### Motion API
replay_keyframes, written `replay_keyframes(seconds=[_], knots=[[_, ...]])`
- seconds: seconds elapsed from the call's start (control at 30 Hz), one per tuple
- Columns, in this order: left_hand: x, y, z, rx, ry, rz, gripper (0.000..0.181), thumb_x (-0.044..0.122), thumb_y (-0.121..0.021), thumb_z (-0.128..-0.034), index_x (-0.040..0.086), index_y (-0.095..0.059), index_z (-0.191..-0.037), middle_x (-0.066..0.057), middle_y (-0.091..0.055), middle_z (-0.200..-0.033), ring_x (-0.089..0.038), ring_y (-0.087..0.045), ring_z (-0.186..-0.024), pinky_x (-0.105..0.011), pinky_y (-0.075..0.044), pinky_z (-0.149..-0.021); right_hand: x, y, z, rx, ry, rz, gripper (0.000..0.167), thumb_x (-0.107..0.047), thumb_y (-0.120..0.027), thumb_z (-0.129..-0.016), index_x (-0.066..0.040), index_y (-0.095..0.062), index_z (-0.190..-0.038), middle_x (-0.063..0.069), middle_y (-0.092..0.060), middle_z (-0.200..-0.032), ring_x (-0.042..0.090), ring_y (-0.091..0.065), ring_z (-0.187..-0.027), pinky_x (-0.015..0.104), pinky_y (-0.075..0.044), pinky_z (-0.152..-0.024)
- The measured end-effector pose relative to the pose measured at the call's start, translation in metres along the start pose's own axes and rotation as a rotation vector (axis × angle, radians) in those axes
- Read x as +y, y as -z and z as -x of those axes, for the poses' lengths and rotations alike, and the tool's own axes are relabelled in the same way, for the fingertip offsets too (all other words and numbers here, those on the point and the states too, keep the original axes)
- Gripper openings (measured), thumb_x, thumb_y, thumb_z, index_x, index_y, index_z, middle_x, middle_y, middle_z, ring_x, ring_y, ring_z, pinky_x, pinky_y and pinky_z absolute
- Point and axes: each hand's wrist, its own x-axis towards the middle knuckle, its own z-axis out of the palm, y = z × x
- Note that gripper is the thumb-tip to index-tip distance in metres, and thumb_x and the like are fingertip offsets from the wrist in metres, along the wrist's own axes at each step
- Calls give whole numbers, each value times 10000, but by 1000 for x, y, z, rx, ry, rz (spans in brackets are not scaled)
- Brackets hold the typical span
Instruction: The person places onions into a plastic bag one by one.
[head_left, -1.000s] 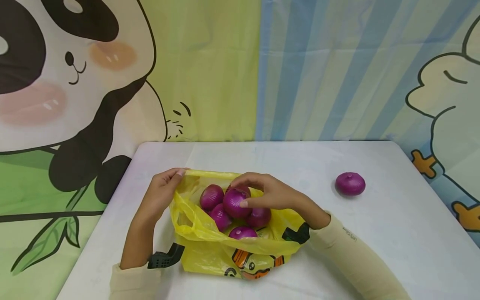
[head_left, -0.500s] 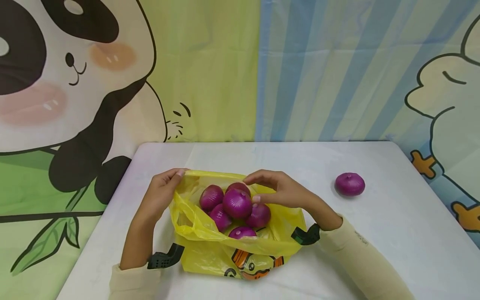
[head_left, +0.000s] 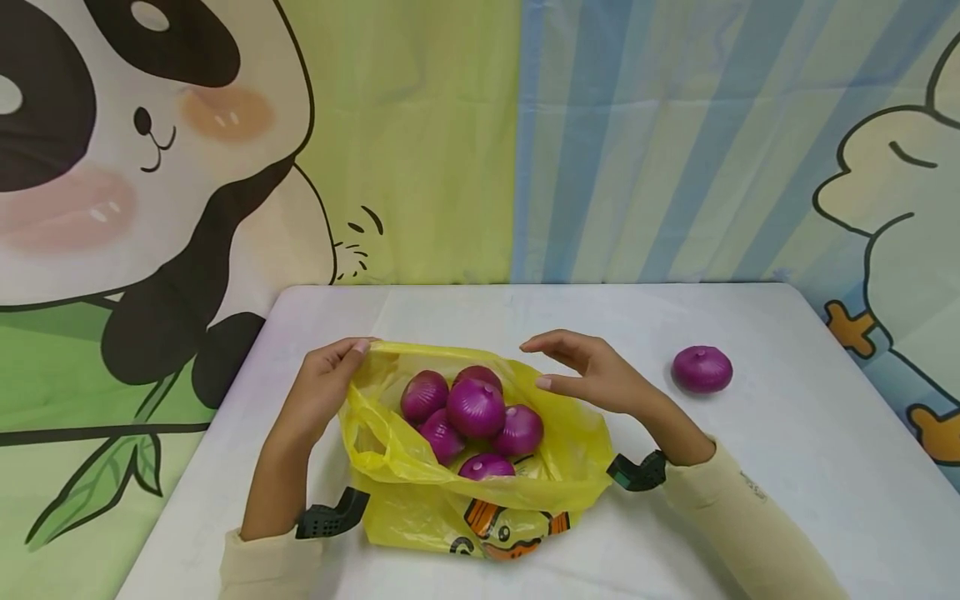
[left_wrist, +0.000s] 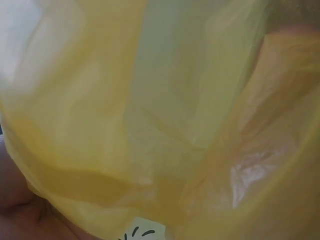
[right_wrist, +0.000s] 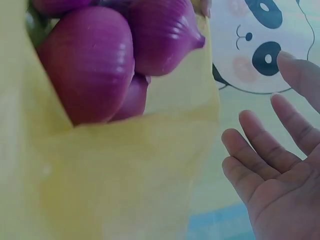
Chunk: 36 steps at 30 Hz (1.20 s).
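A yellow plastic bag (head_left: 420,517) stands with its mouth spread on the table, several purple-red onions (head_left: 476,407) heaped inside. My left hand (head_left: 325,379) pinches the bag's rim at its back left corner; in the left wrist view the yellow film covers nearly everything. Beyond the bag's right rim, my right hand (head_left: 600,372) hovers with fingers apart and nothing in them. The right wrist view shows that hand (right_wrist: 285,175) beside the bag, its fingers loosely extended, with onions (right_wrist: 92,65) in the bag to the left. One more onion (head_left: 702,369) lies alone on the table at right.
The white-covered table (head_left: 757,500) reaches back to a cloth backdrop (head_left: 420,150) printed with a panda and a white cartoon figure. A dark wrist camera (head_left: 333,512) sits on the left wrist, another dark camera (head_left: 637,471) on the right.
My right hand has let go of the top onion, leaving it on the pile, and has moved right, out past the bag's rim. My left hand still pinches the bag in the same place.
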Motion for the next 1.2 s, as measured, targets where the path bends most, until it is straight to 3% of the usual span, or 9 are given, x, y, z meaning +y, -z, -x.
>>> replay_keyframes(seconds=[0.17,0.43,0.7,0.93,1.2], knots=[[0,0,0,-1,-1,10,496,421,-459,-1025,7,-601,-1258,-138,-610,-1184,-261,-588,-1000,-209,-503,-836,5,7,9,17,-36,22,393,-56,-692,-903,-9,-573,-1275,52,-591,-1271,212,-508,-1253,351,-325,-1081],[-1,0,-1,-2,1,16,488,414,-462,-1027,6,-606,-1252,-141,-610,-1175,-258,-595,-976,-222,-513,-822,14,26,24,59,-66,70,396,-48,-682,-910,-38,-567,-1288,73,-582,-1277,238,-502,-1257,332,-337,-1066],[-2,0,-1,-2,-2,13,492,415,-457,-1028,2,-601,-1254,-149,-608,-1169,-267,-600,-968,-224,-516,-825,26,42,46,89,-156,142,409,-113,-696,-914,-46,-565,-1295,54,-573,-1285,232,-496,-1259,268,-329,-1061],[-3,-1,0,-9,2,15,498,411,-451,-1031,-7,-597,-1259,-148,-601,-1196,-263,-580,-1000,-211,-504,-835,25,63,63,168,-186,218,412,-112,-707,-905,-52,-560,-1285,72,-558,-1303,249,-489,-1257,175,-323,-1033],[-3,-1,-1,-13,-8,11,501,416,-444,-1032,0,-598,-1264,-138,-602,-1202,-255,-580,-1020,-203,-497,-846,17,90,77,264,-294,367,494,-223,-717,-905,-59,-525,-1330,118,-519,-1361,357,-406,-1331,246,-374,-1002]])
